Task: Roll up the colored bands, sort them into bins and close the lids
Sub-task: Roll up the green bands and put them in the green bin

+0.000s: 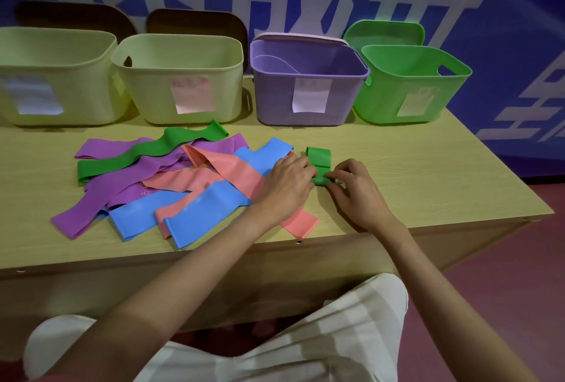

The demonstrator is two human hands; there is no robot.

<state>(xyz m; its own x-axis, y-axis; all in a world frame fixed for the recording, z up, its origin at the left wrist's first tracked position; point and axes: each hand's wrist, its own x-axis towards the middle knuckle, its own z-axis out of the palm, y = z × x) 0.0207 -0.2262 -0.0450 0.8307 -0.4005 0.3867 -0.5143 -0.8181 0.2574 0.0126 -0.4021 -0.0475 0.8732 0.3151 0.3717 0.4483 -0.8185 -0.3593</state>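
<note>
Both hands meet on a small green band [319, 164] at roughly 3 o'clock of the loose pile, on the pale wood-grain bench [428, 167]. The left hand [286, 181] curls its fingers over the near, rolled end of the band, and the right hand [356, 187] pinches the same end from the other side. The band is smooth, matte, rubbery sheet; its long axis runs from 6 towards 12 o'clock, the free far end standing up as a short loop that points at the bins.

The pile [183, 180] is flat, floppy strips in purple, salmon pink, blue and one wavy green band, crossed over one another, most running from 7 to 1 o'clock.

Along the 12 o'clock edge stand four rounded plastic bins with paper labels: two cream bins [180, 76], a ribbed purple bin [308, 88] and a green bin [409, 85], each open, with lids propped behind them
</note>
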